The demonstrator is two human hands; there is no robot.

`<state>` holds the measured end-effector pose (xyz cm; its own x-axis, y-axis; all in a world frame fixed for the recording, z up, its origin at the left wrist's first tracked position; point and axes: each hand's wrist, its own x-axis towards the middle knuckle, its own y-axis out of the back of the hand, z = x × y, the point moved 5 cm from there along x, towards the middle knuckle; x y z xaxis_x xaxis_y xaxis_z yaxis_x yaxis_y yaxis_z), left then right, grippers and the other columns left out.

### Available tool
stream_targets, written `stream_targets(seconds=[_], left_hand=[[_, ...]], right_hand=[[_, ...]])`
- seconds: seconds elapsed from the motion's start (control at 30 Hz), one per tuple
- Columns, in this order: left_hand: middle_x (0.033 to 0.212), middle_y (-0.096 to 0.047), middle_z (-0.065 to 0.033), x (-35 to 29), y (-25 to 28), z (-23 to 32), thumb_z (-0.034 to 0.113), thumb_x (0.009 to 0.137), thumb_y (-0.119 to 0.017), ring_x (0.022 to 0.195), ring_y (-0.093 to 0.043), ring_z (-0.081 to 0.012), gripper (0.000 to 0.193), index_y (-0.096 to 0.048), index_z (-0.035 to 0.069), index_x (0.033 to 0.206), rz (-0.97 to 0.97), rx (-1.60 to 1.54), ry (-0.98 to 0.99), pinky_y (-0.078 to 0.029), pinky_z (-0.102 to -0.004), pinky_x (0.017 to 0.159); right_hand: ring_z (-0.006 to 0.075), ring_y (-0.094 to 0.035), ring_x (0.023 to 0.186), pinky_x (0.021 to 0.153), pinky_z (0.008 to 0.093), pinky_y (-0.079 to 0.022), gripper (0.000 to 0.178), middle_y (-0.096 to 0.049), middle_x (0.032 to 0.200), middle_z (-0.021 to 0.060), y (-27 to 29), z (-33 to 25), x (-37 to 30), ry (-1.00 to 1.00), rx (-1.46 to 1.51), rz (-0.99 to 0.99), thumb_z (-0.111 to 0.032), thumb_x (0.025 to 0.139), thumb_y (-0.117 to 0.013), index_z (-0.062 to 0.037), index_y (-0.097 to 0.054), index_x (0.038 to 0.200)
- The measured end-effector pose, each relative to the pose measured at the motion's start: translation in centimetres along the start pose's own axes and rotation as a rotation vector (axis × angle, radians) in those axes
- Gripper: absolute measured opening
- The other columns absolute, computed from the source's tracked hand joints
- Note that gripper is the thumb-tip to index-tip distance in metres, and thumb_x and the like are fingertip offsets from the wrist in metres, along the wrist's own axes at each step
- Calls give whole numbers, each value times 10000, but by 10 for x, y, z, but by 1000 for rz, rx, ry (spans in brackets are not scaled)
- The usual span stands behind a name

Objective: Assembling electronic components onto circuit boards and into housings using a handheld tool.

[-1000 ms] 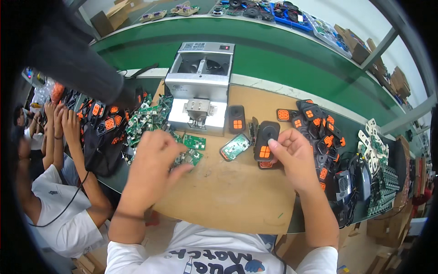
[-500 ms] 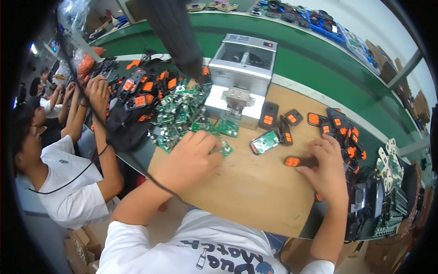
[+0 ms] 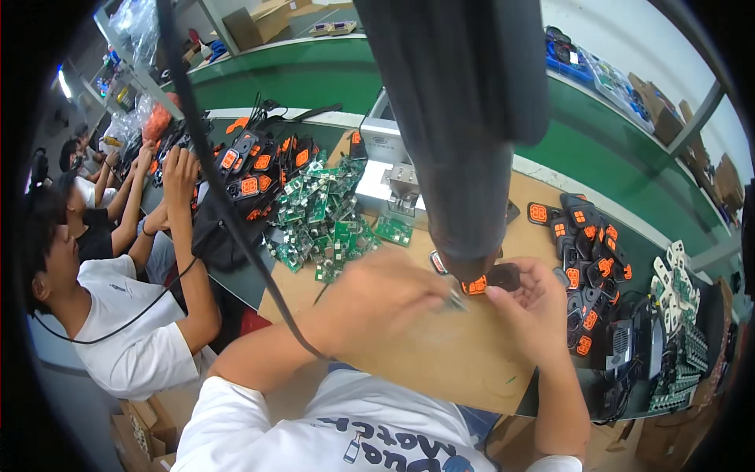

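My left hand (image 3: 385, 287), smeared by motion, pinches a small circuit board (image 3: 455, 300) over the tan work board (image 3: 425, 354). Facing it, my right hand (image 3: 539, 303) grips a black remote-control shell (image 3: 504, 276) with orange buttons at its left end. The fingertips of the left hand and the board are just left of the shell and slightly below it, seemingly apart from it. Beyond my left hand lies a heap of green circuit boards (image 3: 322, 208). A silver bench machine (image 3: 384, 185) stands behind, partly covered by a dark tube (image 3: 464, 157).
More black and orange remote shells (image 3: 586, 252) are piled at the right, others (image 3: 250, 169) at the far left. White panels and green boards (image 3: 672, 315) lie along the right edge. A co-worker (image 3: 130, 315) sits at my left. A black cable (image 3: 228, 204) crosses the view.
My left hand has moved right from the circuit board heap, bringing a small board with it. The right hand has shifted slightly left with the shell. The dark tube now blocks the middle.
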<state>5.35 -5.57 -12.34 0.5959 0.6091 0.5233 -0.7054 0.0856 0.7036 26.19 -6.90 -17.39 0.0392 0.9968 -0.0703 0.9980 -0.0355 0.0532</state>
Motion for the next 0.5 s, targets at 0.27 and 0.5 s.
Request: stream_targets(seconds=[0.27,0.5], left_hand=[[767,-681,-71,16,-20,-14,93,799,-727,662,-646,-224,132,-705,69,926,-102,-282,174,-506,-329,620],[809,-680,-78,22,-38,-14,99,862,-651,749,-655,-145,127,-656,11,953,-205,-635,231,-502,-304,663]], right_hand=[[83,-613,744,664,237,-485,221,-674,856,71,-13,-13,-2,227,-368,-172,-11,795,-711,35,-646,1002],[111,-597,855,774,264,-485,242,-652,953,52,5,14,-3,282,-174,-178,-117,869,-697,48,-627,1031]])
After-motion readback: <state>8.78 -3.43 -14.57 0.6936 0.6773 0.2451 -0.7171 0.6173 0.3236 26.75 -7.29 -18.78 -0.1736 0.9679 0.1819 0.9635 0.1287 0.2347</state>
